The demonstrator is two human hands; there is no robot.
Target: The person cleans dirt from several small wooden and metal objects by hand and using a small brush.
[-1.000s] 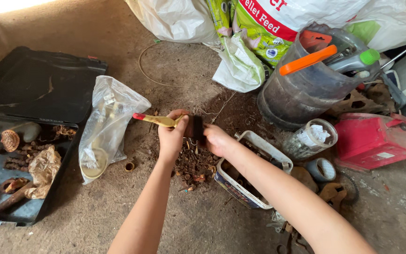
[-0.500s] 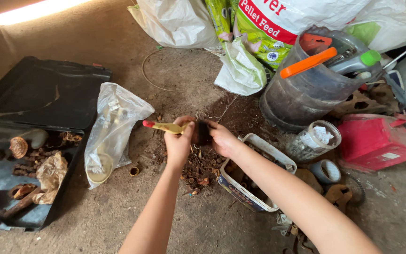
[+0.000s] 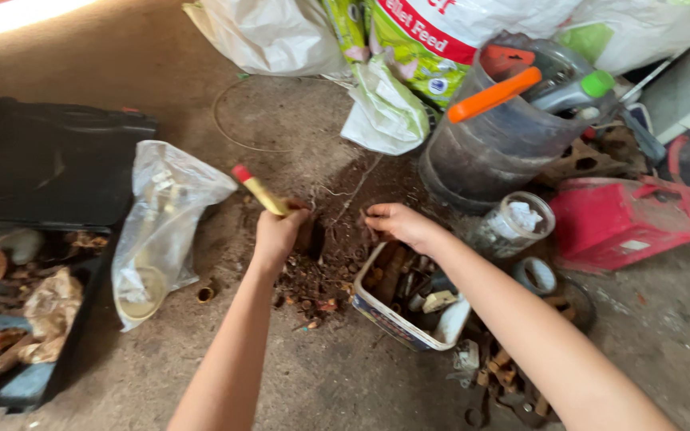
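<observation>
Bare floor [image 3: 281, 104] lies open beyond the dirt pile [image 3: 321, 271], up to the white sacks [image 3: 273, 32]. Left, a clear bag [image 3: 161, 223] and black case [image 3: 49, 168] hem the way. Right, the tub [image 3: 405, 319], jar [image 3: 513, 223] and grey bucket [image 3: 505, 144] crowd close; only a narrow gap shows between tub and bucket.

A green and yellow feed sack [image 3: 409, 40] with a red and white label band stands at the top centre, between two white sacks [image 3: 269, 36]. A small white bag [image 3: 385, 112] leans below it. A clear plastic bag [image 3: 161, 223] lies on the floor at left.
</observation>
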